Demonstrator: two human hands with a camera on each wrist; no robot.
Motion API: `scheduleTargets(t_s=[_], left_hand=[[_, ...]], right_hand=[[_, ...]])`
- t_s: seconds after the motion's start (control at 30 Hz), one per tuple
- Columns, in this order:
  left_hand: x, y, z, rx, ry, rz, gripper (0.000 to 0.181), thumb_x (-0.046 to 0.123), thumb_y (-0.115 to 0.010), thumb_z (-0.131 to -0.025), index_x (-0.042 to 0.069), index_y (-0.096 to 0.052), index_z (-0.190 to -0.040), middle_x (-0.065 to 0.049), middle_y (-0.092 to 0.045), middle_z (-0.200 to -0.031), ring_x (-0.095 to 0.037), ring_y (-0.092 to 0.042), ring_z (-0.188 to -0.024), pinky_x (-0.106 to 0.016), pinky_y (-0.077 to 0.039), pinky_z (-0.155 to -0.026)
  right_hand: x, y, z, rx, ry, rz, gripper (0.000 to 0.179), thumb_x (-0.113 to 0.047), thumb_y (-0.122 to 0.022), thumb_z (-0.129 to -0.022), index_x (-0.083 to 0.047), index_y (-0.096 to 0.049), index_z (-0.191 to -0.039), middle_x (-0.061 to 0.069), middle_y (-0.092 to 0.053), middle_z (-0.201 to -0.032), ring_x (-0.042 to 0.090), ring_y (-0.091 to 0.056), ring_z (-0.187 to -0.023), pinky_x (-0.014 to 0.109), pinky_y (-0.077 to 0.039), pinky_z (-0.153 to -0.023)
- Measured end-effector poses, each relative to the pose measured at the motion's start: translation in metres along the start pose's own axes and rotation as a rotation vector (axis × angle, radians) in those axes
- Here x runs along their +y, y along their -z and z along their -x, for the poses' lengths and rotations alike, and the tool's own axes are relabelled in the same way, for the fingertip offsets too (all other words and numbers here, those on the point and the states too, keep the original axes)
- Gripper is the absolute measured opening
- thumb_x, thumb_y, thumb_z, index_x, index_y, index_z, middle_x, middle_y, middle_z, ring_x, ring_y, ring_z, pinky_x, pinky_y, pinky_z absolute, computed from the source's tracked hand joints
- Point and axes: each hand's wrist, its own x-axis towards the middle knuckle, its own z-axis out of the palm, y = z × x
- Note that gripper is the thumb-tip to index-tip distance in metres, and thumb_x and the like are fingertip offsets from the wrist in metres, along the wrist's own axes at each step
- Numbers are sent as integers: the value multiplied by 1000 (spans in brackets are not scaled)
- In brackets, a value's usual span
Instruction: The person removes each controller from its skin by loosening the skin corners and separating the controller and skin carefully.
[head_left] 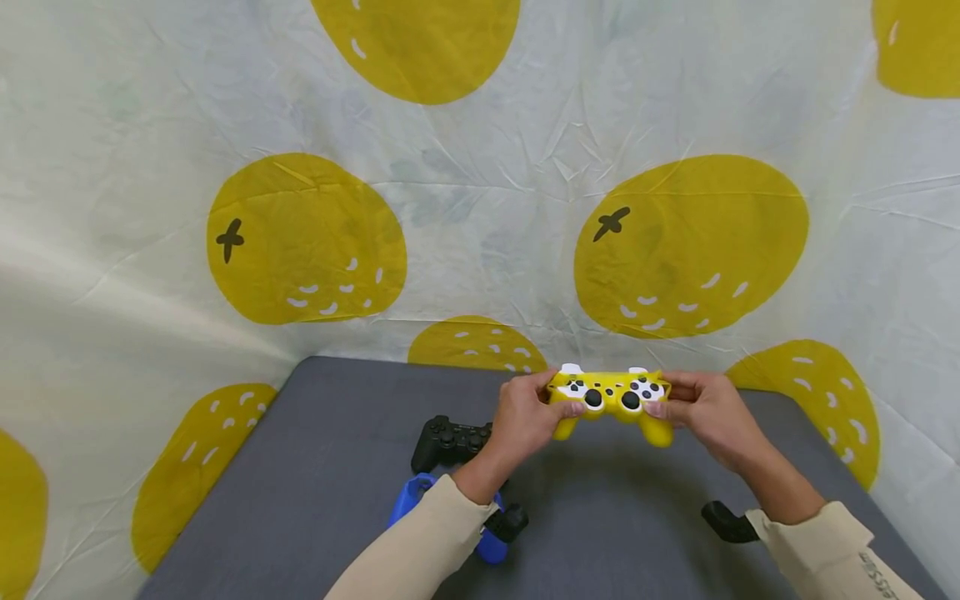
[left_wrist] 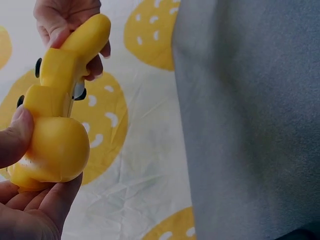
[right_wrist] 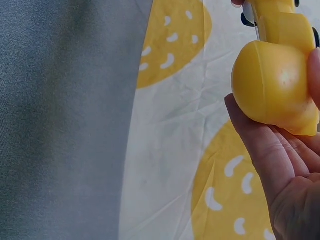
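Observation:
A yellow game controller with white button areas and black thumbsticks is held up above the grey surface, its front towards me. My left hand grips its left end, thumb on the front beside the stick. At the other end my right hand grips it the same way. In the left wrist view the rounded yellow handle sits between thumb and fingers. The right wrist view shows the other handle resting against the fingers, thumb at its side. Small yellow edges stick out at the controller's upper corners.
On the grey surface, a black game controller lies left of my left hand. A blue controller-shaped piece lies nearer, partly hidden by my left sleeve. A white curtain with yellow fruit prints hangs behind.

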Motion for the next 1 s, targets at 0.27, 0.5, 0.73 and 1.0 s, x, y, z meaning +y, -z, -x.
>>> scheduleTargets(t_s=[0.27, 0.5, 0.73, 1.0], left_hand=[[-5, -2, 1, -11, 17, 2, 63, 26, -87, -85, 7, -65, -141, -13, -79, -116, -15, -76, -93, -20, -60, -75], [-11, -4, 2, -17, 27, 19, 64, 27, -86, -86, 7, -64, -142, -14, -79, -116, -14, -76, -91, -20, -60, -73], [-15, -7, 3, -12, 39, 25, 63, 25, -85, -87, 5, -63, -142, -15, -78, -118, -18, -77, -94, -23, -62, -76], [-22, -11, 6, -16, 58, 38, 64, 26, -85, -87, 4, -62, -143, -15, -77, -121, -17, -76, -94, -23, -62, -75]], right_hand=[[7, -3, -1, -10, -7, -5, 65, -17, -76, -96, 16, -48, -146, 28, -72, -123, 9, -72, -89, 24, -61, -77], [11, -5, -2, -18, -13, -7, 64, -17, -77, -96, 15, -50, -144, 25, -74, -120, 8, -71, -88, 26, -62, -76], [15, -8, -4, -30, -17, -32, 64, -15, -76, -96, 16, -48, -145, 26, -73, -121, 9, -72, -88, 26, -62, -76], [19, -12, -4, -41, -23, -38, 61, -14, -76, -96, 17, -50, -142, 24, -75, -118, 10, -72, -87, 26, -62, -76]])
